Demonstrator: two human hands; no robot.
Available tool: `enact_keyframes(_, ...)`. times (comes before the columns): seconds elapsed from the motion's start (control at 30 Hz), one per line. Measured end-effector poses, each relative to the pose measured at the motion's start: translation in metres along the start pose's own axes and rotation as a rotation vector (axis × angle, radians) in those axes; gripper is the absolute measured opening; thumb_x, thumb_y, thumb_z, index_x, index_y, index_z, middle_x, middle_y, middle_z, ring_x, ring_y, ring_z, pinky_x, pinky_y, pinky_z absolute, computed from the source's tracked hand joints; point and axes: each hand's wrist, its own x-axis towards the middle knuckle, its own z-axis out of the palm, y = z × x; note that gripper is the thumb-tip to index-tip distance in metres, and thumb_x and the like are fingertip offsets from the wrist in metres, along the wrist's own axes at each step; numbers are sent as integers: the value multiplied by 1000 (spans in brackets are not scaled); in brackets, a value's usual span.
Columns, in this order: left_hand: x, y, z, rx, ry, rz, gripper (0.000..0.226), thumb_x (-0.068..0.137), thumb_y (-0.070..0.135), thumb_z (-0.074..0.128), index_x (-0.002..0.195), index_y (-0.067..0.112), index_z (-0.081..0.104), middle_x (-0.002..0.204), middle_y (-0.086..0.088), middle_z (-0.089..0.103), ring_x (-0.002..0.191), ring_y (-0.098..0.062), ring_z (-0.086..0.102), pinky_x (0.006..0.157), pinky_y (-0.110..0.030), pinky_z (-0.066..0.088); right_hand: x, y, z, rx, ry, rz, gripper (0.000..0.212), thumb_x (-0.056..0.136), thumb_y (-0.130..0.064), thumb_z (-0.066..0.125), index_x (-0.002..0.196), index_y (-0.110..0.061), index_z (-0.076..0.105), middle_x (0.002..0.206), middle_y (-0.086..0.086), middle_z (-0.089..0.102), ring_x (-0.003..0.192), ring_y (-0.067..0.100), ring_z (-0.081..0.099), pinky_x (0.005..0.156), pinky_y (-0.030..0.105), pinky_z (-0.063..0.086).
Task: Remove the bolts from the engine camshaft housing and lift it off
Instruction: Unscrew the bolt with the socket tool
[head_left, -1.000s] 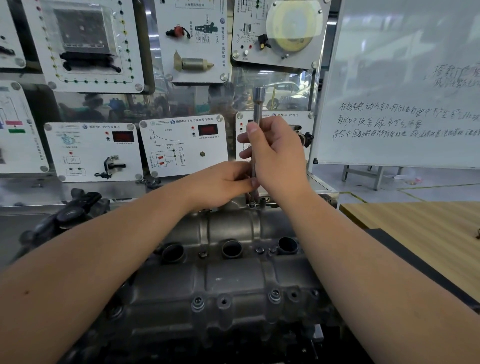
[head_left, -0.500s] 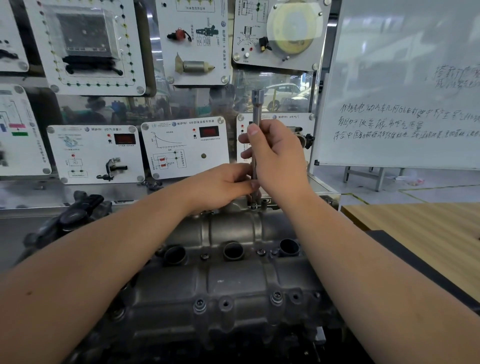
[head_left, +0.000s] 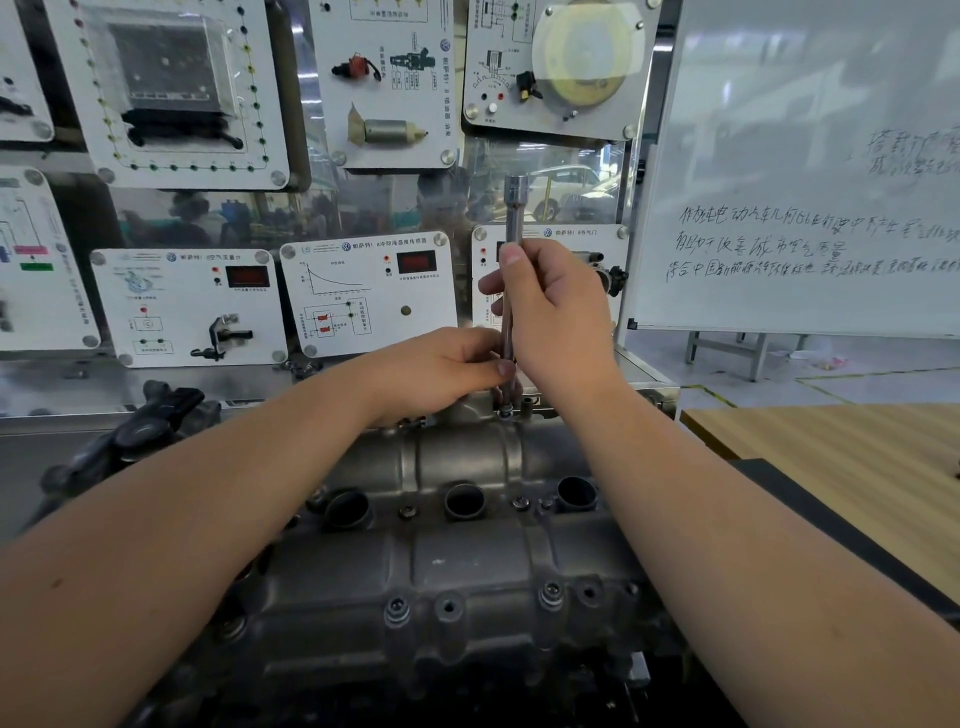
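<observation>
Housing: the grey cast-metal camshaft housing (head_left: 457, 551) lies in front of me, between my forearms.
Right hand: my right hand (head_left: 558, 317) pinches the slim upright steel socket extension (head_left: 514, 218) mid-shaft.
Left hand: my left hand (head_left: 441, 369) pinches its lower end.
Bolt: the tool's tip sits on a small silver bolt (head_left: 505, 413) at the housing's far edge.

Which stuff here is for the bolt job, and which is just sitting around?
For the job: extension bar, camshaft housing, far-edge bolt, left hand, right hand.
Just around: whiteboard, sensor panels, wooden table.
</observation>
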Motion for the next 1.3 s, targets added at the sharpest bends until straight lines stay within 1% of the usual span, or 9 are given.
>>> enact_keyframes(0.17, -1, 3, 0, 33, -15, 23, 29, 103, 33, 57, 119, 11, 65, 113, -6, 73, 111, -26, 65, 103, -50, 46, -1, 2, 2, 34, -30, 23, 11, 101, -35, 57, 107, -27, 58, 81, -9, 73, 69, -1, 65, 70, 22, 53)
enact_keyframes(0.23, 0, 4, 0, 63, -14, 31, 30, 101, 39, 58, 115, 13, 65, 108, 0, 73, 107, -23, 66, 101, -50, 47, 0, 3, 1, 40, -18, 17, 5, 100, -34, 59, 101, -29, 58, 78, -9, 73, 66, -1, 65, 64, 16, 50)
enact_keyframes(0.33, 0, 1, 1, 36, -7, 21, 26, 102, 36, 58, 117, 16, 66, 110, 2, 74, 110, -20, 66, 103, -50, 47, 0, 0, 0, 5, -9, 7, 17, 103, -30, 53, 88, -29, 60, 76, -9, 72, 62, 1, 63, 58, 14, 47)
enact_keyframes(0.5, 0, -1, 0, -5, -13, 5, 25, 104, 31, 55, 122, 17, 66, 117, -2, 73, 117, -20, 65, 108, -49, 45, 1, -1, 2, 11, -28, 33, 24, 105, -29, 48, 91, -18, 64, 78, -6, 71, 63, 5, 62, 63, 26, 50)
enact_keyframes(0.67, 1, 2, 1, 11, -4, 7, 26, 102, 33, 60, 117, 14, 67, 111, -2, 74, 111, -21, 65, 105, -47, 46, -1, 1, 2, 70, -29, 41, 8, 99, -33, 60, 99, -27, 56, 78, -6, 73, 66, 6, 66, 66, 27, 53)
enact_keyframes(0.87, 0, -1, 0, -30, -1, -14, 24, 103, 30, 59, 123, 19, 66, 116, -1, 73, 117, -21, 64, 109, -48, 44, -1, -2, 2, 21, -29, 10, 17, 103, -28, 51, 89, -30, 60, 78, -10, 72, 62, 3, 63, 59, 15, 49)
enact_keyframes(1.1, -1, 2, 1, 38, 23, -10, 21, 102, 30, 60, 116, 17, 69, 108, 1, 74, 108, -19, 66, 104, -46, 46, -2, -1, 2, 36, -66, 0, 5, 101, -35, 57, 96, -35, 55, 78, -8, 74, 64, 8, 67, 64, 30, 56)
enact_keyframes(1.17, -1, 4, 1, 39, 22, -7, 21, 101, 32, 61, 116, 18, 68, 107, 3, 74, 106, -16, 67, 103, -45, 47, -2, 1, 2, 20, -49, -14, 12, 100, -35, 59, 91, -37, 51, 78, -10, 74, 63, 7, 68, 61, 29, 55)
enact_keyframes(1.3, -2, 3, 0, -23, 22, -31, 24, 102, 31, 59, 120, 18, 66, 112, -1, 75, 114, -36, 63, 105, -57, 45, 0, 0, 2, 16, -3, -2, 17, 103, -31, 52, 87, -33, 58, 77, -14, 71, 62, 2, 65, 58, 15, 49)
